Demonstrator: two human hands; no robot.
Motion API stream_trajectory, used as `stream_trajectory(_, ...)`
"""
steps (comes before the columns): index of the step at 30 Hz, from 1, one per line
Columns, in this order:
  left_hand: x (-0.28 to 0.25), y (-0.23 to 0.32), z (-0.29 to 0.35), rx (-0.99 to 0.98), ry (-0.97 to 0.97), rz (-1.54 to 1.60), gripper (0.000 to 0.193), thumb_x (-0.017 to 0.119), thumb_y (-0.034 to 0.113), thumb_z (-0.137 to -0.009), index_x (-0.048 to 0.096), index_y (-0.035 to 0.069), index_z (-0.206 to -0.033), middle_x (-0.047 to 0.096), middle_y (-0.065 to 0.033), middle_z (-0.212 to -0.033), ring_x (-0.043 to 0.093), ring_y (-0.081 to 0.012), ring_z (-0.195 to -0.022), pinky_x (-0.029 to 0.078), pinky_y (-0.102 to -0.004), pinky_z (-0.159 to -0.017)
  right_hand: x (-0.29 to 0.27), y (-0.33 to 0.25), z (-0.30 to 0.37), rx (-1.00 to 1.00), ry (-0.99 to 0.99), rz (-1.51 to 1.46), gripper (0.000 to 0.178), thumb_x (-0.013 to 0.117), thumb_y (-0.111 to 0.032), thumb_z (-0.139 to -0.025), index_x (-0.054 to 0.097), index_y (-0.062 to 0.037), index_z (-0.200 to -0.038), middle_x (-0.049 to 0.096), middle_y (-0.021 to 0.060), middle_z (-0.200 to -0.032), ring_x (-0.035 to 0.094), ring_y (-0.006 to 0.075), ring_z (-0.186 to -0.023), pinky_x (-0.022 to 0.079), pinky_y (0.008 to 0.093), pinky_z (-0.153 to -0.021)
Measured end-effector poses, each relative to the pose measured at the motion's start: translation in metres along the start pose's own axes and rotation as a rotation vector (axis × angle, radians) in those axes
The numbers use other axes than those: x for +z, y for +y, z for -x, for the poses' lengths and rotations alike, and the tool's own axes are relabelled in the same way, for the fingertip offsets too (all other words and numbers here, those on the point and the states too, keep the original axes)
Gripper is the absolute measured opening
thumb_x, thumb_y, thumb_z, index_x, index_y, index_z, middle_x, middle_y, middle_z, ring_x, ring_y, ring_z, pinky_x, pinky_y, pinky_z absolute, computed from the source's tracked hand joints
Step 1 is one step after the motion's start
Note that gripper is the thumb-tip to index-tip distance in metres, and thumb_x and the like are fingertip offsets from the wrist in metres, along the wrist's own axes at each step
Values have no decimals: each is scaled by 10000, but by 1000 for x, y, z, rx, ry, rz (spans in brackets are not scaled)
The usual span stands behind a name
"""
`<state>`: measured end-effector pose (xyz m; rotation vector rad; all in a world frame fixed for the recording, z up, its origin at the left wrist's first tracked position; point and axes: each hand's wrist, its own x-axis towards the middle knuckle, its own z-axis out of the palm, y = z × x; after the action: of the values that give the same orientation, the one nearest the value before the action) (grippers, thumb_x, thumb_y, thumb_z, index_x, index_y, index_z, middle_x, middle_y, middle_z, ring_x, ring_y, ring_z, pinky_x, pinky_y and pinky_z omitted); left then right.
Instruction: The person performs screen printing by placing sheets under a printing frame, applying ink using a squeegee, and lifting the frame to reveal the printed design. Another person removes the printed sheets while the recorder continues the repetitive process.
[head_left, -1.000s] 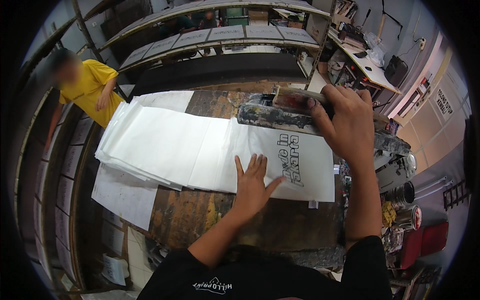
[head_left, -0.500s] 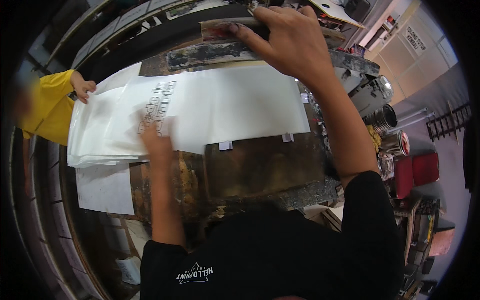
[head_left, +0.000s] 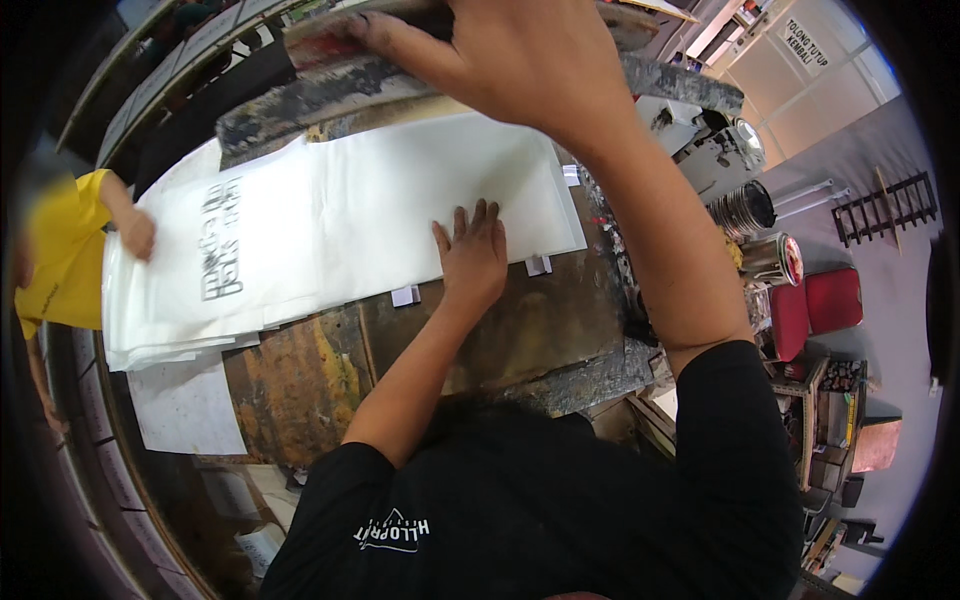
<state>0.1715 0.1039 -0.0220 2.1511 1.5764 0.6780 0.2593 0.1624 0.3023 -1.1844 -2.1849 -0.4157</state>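
White sheets [head_left: 370,200], soft like fabric or thin paper, lie across a stained work board. Dark outlined lettering marks the left part of the top sheet. My left hand [head_left: 475,250] rests flat on the plain right part, fingers spread, near its front edge. Up at the far edge, my right hand [head_left: 500,60] grips a paint-stained wooden bar [head_left: 320,50], thumb along its near side; the other fingers run out of the picture. At the left, the blurred hand [head_left: 137,235] of a person in a yellow shirt is at the sheets' end.
Two small white tabs [head_left: 405,296] sit along the board's [head_left: 480,350] front edge. Beyond the sheets lies a thick, paint-crusted beam [head_left: 300,115]. Paint cans [head_left: 770,258] and a red chair [head_left: 833,300] stand to the right. Another pale sheet [head_left: 185,405] lies at the near left.
My left hand has moved right, from the lettering onto the plain part of the sheet. The sheets and lettering appear farther left as the view shifts. My right hand keeps its grip.
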Motion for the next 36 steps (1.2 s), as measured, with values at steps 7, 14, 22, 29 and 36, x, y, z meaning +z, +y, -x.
stream_trajectory(7, 0, 9, 3, 170, 24, -254, 545, 437, 352, -1141, 489, 86, -1615, 398, -186, -1708, 285, -456, -1608, 131, -730, -1280, -9, -7, -17, 24, 20, 0, 865, 351, -828, -1041, 612, -99, -655, 538, 30, -586, 530, 194, -578, 482, 537, -940)
stream_trajectory(14, 33, -5, 14, 200, 105, -248, 525, 451, 333, -1145, 498, 100, -1613, 376, -164, -1723, 268, -427, -1620, 131, -699, -1295, -17, -12, -19, -23, -28, 143, 859, 351, -832, -1042, 558, -110, -625, 510, 21, -565, 520, 188, -580, 508, 510, -897)
stream_trajectory(22, -26, 0, -21, -78, -24, 288, 500, 393, 369, -1170, 652, 41, -1446, 601, -219, -1535, 448, -397, -1523, 264, -665, -1271, -7, -9, -16, 82, -136, 78, 759, 398, -708, -1092, 606, -91, -703, 556, 35, -614, 516, 211, -583, 503, 503, -904)
stream_trajectory(29, 16, 7, -5, 242, 42, -216, 516, 481, 410, -1122, 610, 112, -1522, 480, -189, -1653, 395, -446, -1551, 169, -749, -1262, -13, -4, -5, -65, 15, -36, 674, 436, -611, -1115, 653, -74, -769, 587, 50, -657, 509, 202, -607, 466, 470, -966)
stream_trajectory(36, 36, 12, 2, 282, 35, -233, 549, 491, 408, -1113, 553, 137, -1587, 433, -169, -1686, 293, -443, -1606, 135, -716, -1288, -5, -10, -13, 81, -175, 162, 693, 406, -661, -1107, 634, -108, -758, 582, 24, -662, 500, 172, -606, 488, 438, -844)
